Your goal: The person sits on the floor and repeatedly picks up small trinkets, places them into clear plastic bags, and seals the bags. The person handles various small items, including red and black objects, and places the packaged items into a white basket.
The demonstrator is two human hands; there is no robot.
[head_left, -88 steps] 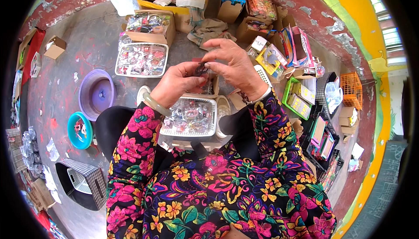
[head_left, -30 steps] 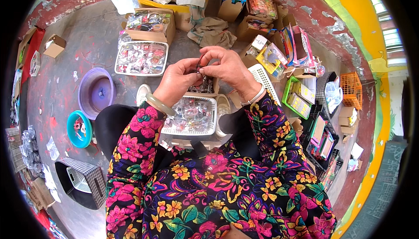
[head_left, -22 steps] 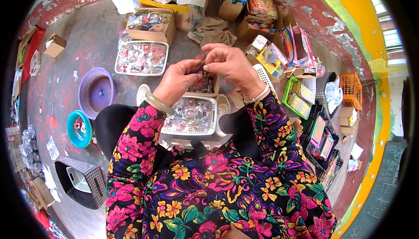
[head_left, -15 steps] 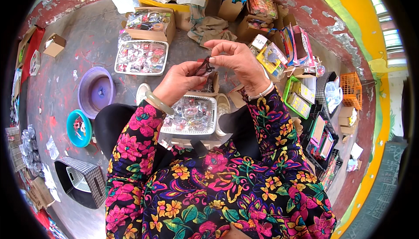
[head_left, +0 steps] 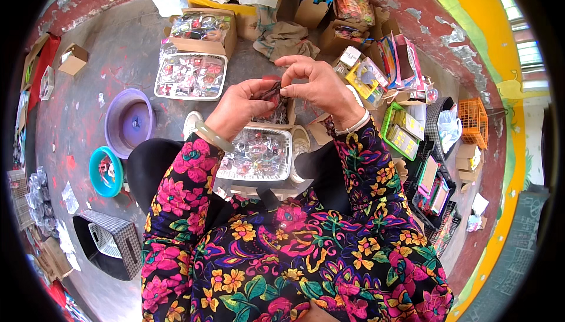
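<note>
In front of my chest, both hands meet over a small dark bundle of thin looped cords (head_left: pixel 272 93), whose exact kind I cannot make out. My left hand (head_left: pixel 234 110) pinches it from the left between thumb and fingers. From the right, my right hand (head_left: pixel 325 89) grips its end with thumb and index finger, the other fingers curled loosely above. Below the hands, between my feet, stands a white plastic basket (head_left: pixel 288 156) full of small items in clear wrapping. An opened cardboard box (head_left: pixel 290 112) sits just beyond it, partly hidden by my hands.
A second white basket (head_left: pixel 159 81) of wrapped items stands ahead, before cardboard boxes (head_left: pixel 231 38). To the left are a purple basin (head_left: pixel 147 116), a turquoise basin (head_left: pixel 94 172) and a checked bin (head_left: pixel 126 248). On the right stand a green basket (head_left: pixel 391 116), dark crates (head_left: pixel 432 213) and an orange crate (head_left: pixel 474 123).
My right hand has come slightly down and left, closer to my left hand. The dark loops that stood out between the fingers are now drawn in tighter.
</note>
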